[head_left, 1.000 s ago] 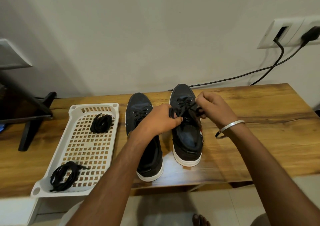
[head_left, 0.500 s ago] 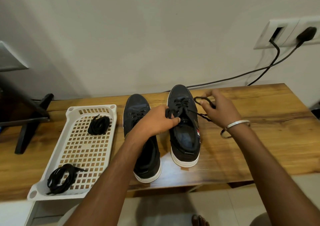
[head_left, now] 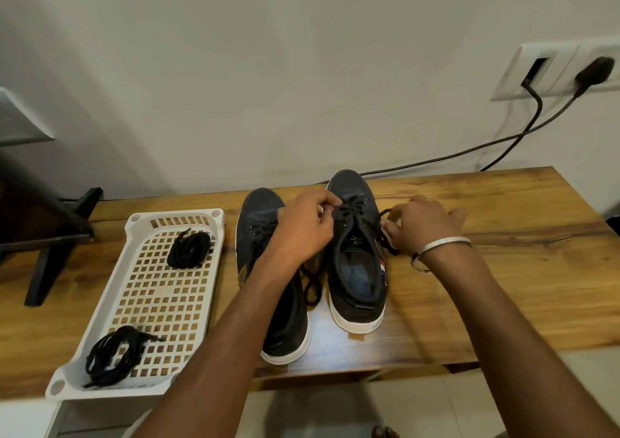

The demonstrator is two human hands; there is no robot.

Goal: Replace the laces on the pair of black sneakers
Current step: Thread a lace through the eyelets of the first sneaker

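Two black sneakers with white soles stand side by side on the wooden table, toes toward the wall. My left hand [head_left: 307, 224] is at the lacing of the right sneaker [head_left: 355, 256], fingers curled and pinching its black lace near the upper eyelets. My right hand [head_left: 417, 228] is beside that shoe's right side, pinching a loose stretch of the same lace [head_left: 387, 218]. A loop of lace [head_left: 312, 290] hangs down between the shoes. The left sneaker [head_left: 268, 270] is partly hidden by my left forearm. Two bundles of black laces [head_left: 189, 248] [head_left: 112, 353] lie in the white tray [head_left: 134, 223].
The white perforated tray sits at the table's left, overhanging the front edge. A dark stand [head_left: 50, 223] is at the far left. Black cables [head_left: 503, 142] run from wall sockets [head_left: 550, 72] down behind the table. Bare wood [head_left: 520, 270] lies to the right of the shoes.
My left hand moved up from the shoe's tongue side to the lacing. My right hand dropped lower to the shoe's right side, and a lace loop now hangs between the shoes.
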